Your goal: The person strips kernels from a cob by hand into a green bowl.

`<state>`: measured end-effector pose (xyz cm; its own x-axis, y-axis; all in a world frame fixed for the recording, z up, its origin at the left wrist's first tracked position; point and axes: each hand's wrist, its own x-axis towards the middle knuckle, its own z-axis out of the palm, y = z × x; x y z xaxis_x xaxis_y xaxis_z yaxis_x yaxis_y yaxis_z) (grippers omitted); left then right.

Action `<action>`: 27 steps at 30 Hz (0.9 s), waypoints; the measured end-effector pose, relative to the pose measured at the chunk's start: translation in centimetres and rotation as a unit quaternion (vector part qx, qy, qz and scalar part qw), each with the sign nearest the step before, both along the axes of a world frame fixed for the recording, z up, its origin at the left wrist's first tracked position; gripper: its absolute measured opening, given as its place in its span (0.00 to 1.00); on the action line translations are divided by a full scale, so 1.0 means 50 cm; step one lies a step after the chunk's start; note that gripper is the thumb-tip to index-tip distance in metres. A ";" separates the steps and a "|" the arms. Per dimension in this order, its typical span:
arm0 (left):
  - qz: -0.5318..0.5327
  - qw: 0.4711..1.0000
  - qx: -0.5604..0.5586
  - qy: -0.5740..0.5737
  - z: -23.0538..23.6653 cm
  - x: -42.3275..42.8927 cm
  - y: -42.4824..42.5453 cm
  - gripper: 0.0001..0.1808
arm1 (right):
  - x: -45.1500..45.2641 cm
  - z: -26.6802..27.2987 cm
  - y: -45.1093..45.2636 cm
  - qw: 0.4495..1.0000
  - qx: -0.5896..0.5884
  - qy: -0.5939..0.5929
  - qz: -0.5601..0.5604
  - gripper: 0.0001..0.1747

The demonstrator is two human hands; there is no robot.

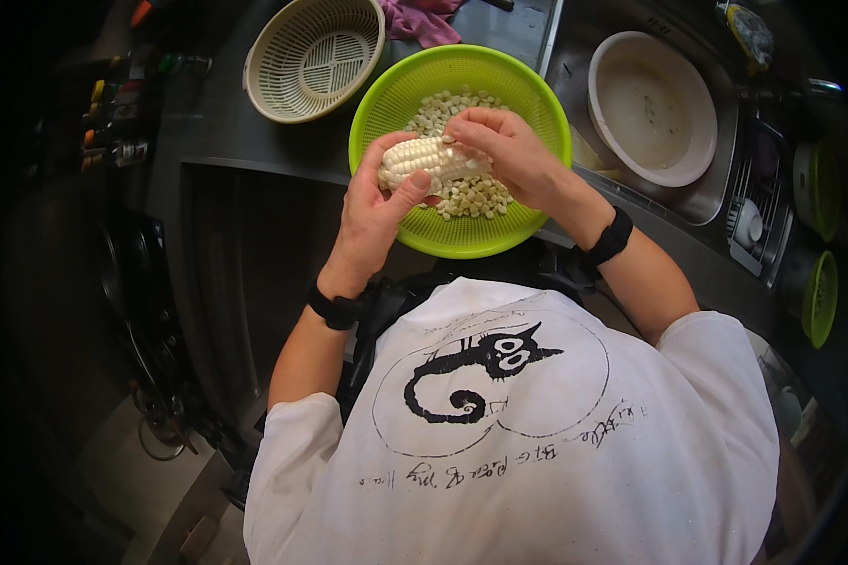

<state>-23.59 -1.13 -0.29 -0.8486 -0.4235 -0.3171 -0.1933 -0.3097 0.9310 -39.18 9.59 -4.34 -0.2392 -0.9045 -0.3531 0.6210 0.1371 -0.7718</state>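
An ear of white corn is held level above a bright green plastic colander. My left hand grips its left part, thumb across the near side and fingers around the far side. Thumb and forefinger of my right hand pinch a white kernel at the upper side of the cob. The other right fingers curl by the cob's right end and partly hide it. Loose corn kernels lie in the colander, some under the ear and some beyond it.
A cream slotted plastic basket stands behind the colander, near a pink cloth. At the right, a pale basin with cloudy water sits in a steel sink. Beyond it is a dish rack. Bottles are at the left.
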 end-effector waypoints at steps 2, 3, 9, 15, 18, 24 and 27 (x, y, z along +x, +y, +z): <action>-0.008 0.999 -0.044 0.006 -0.002 -0.001 0.002 0.27 | 0.003 0.002 -0.005 0.999 0.022 -0.033 -0.005 0.10; -0.017 0.996 -0.092 0.006 -0.003 -0.002 0.002 0.27 | 0.007 -0.008 -0.009 1.000 -0.003 0.004 -0.003 0.10; -0.023 0.993 -0.115 0.027 0.001 0.003 0.003 0.27 | 0.000 -0.011 -0.003 0.999 -0.036 0.009 0.013 0.11; -0.036 0.992 -0.101 0.062 -0.002 0.006 0.002 0.28 | -0.004 0.004 -0.001 0.998 -0.012 -0.065 0.005 0.11; -0.058 0.977 -0.193 0.073 -0.005 0.001 -0.003 0.28 | 0.000 0.000 -0.006 0.999 -0.011 -0.034 0.013 0.11; -0.044 0.984 -0.152 0.080 -0.003 0.004 0.002 0.29 | -0.001 -0.016 -0.001 0.999 -0.045 -0.020 0.014 0.11; -0.053 0.981 -0.164 0.088 0.000 0.004 -0.001 0.29 | -0.003 -0.012 0.002 0.999 -0.036 -0.029 0.013 0.11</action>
